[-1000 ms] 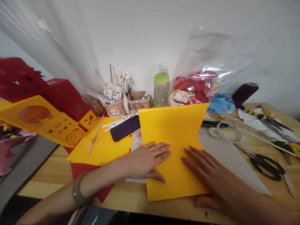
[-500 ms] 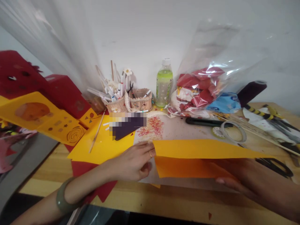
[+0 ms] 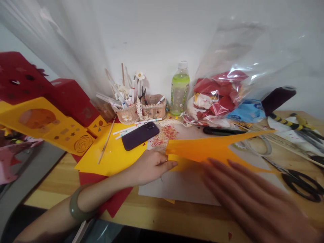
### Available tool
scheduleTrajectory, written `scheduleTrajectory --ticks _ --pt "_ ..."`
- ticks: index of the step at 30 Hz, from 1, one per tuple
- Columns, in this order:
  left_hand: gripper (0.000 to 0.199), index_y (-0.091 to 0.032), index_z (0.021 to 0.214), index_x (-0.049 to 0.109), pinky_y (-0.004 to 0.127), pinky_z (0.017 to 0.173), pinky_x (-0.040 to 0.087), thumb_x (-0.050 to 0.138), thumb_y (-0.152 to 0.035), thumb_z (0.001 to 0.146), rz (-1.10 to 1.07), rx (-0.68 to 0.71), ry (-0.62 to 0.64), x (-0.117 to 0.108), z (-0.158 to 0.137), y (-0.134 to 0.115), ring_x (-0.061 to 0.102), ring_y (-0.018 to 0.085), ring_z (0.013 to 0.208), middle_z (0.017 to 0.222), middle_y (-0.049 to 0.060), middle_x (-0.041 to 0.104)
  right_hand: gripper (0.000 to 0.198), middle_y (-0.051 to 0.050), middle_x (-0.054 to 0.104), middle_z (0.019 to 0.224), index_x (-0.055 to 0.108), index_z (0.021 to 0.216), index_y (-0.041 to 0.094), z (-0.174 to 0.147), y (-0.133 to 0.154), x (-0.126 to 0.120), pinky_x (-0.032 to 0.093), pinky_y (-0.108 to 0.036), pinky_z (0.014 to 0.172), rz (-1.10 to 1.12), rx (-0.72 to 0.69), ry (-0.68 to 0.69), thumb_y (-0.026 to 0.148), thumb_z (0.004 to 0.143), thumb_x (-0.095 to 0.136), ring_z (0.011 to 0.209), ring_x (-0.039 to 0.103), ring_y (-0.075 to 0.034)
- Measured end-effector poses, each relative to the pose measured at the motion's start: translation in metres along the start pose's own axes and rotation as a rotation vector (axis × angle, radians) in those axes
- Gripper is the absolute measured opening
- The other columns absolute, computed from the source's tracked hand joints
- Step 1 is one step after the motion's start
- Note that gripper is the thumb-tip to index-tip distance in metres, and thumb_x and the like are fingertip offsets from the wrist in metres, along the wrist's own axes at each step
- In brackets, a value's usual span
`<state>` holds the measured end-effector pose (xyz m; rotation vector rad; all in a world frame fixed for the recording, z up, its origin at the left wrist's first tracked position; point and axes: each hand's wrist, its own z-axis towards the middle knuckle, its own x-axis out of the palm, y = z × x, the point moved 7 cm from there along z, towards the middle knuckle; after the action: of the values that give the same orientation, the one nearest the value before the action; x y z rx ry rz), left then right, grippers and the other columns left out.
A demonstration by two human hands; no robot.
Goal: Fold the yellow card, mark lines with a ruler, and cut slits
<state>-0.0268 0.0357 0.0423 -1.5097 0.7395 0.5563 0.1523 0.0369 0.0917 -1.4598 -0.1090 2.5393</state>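
A folded yellow-orange sheet of paper [image 3: 194,147] stands slightly gaping over the pale work sheet [image 3: 177,187]. My left hand [image 3: 150,167] grips its left end between thumb and fingers; a green bangle circles that wrist. In front of the sheet's right part, my right hand [image 3: 253,199] is spread out, fingers extended and a little blurred by motion. Whether its fingertips touch the paper I cannot tell. Scissors [image 3: 302,184] with black handles lie on the table to the right of the right hand.
A dark phone [image 3: 140,135] and several white markers lie on yellow paper [image 3: 101,157]. Behind stand a pen basket [image 3: 126,114], a green drink bottle [image 3: 180,89] and a clear bag of scraps [image 3: 217,94]. Tape rolls [image 3: 258,144] lie right; red-and-yellow paper boxes [image 3: 68,98] stand left.
My right hand has come out from behind the paper to its near side, fingers now spread. The sheet's folded layers have tilted and parted toward the right. My left hand still grips the left end.
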Motion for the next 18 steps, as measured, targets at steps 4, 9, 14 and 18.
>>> scheduleTrajectory --ticks 4,9,14,18 --pt "0.051 -0.018 0.044 0.031 0.023 0.044 0.021 0.043 -0.044 0.086 0.003 -0.091 0.036 -0.001 0.004 0.006 0.029 0.008 0.044 0.047 -0.006 0.028 0.041 -0.008 0.057 0.126 0.056 0.119 0.01 0.01 0.021 0.032 0.037 -0.042 0.095 -0.151 -0.175 0.06 0.006 0.089 0.028 0.12 0.046 -0.025" --pt "0.053 -0.019 0.044 0.028 0.023 0.041 0.017 0.043 -0.052 0.083 -0.103 -0.156 0.058 0.0 0.007 0.026 0.023 0.008 0.043 0.045 -0.007 0.019 0.043 -0.011 0.046 0.137 0.044 0.131 0.007 0.014 0.007 0.066 0.028 -0.044 0.102 -0.158 -0.044 0.092 0.029 0.096 0.028 0.13 0.032 -0.024" --pt "0.039 -0.017 0.053 0.048 0.021 0.049 0.032 0.051 -0.043 0.082 -0.125 -0.107 -0.147 -0.022 0.012 0.033 0.042 0.01 0.05 0.052 -0.005 0.043 0.059 -0.016 0.049 0.133 0.047 0.128 0.007 0.011 0.003 0.082 0.039 -0.05 0.092 -0.11 -0.069 0.183 0.051 0.089 0.04 0.122 0.043 -0.031" --pt "0.013 -0.016 0.083 0.056 0.026 0.069 0.042 0.061 -0.026 0.075 -0.135 -0.017 -0.31 -0.033 0.019 0.034 0.055 0.015 0.077 0.087 0.002 0.059 0.06 -0.016 0.056 0.126 0.049 0.127 0.01 0.011 0.0 0.087 0.044 -0.05 0.087 -0.03 -0.027 0.205 0.053 0.085 0.047 0.115 0.05 -0.031"
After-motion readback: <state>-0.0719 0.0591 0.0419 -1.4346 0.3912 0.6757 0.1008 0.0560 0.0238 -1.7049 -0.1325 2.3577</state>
